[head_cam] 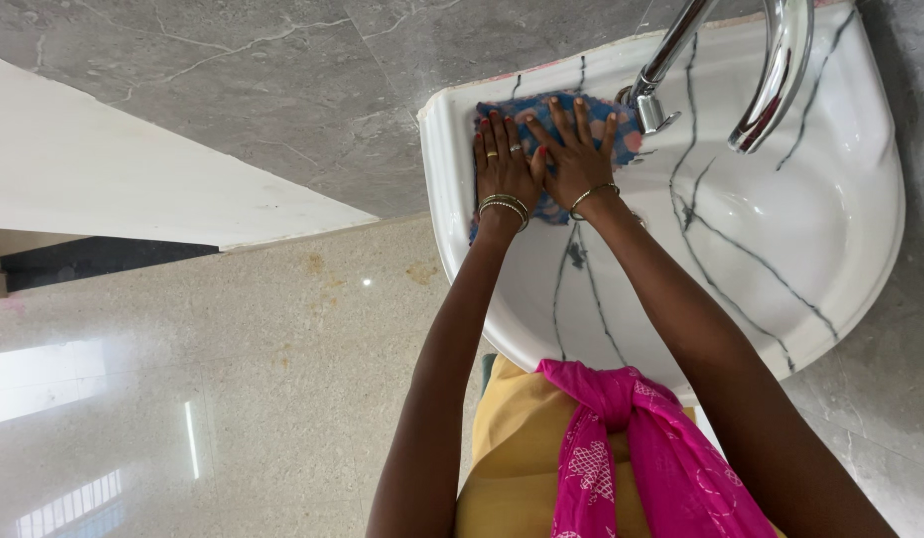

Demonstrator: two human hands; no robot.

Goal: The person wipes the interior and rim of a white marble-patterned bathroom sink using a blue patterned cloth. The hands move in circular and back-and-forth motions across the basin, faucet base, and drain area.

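1. Cloth (pixel 551 115), blue with pink patches, lies flat on the back left rim of the sink (pixel 840 199), just left of the tap base, under both hands.
2. Left of the sink: white door or panel edge (pixel 133 169) and glossy beige floor (pixel 233 399); grey marbled wall (pixel 282 60) behind.
3. Left hand (pixel 504 164): palm down on the left part of the cloth, fingers spread flat and pointing at the wall, rings on two fingers, bangles at the wrist. No pinch, just pressing.
4. Right hand (pixel 576 159): palm down right beside the left, thumbs close or touching, fingers spread flat on the cloth, one bangle at the wrist. Also pressing, not gripping.
5. Both arms stretched out nearly straight from the body, forearms converging on the cloth.
6. Chrome tap (pixel 771 70) curves over the bowl at the right; a second chrome pipe (pixel 666 55) slants beside it. No water seen running.
7. Sink is white with dark vein lines; bowl looks empty.
8. Step, as a judgement: wiping the rim by the tap, mid-stroke. Next move calls for steady downward pressure, sliding the cloth along the rim while keeping it clear of the tap base.
9. Pink scarf (pixel 631 448) over yellow clothing at the bottom edge.
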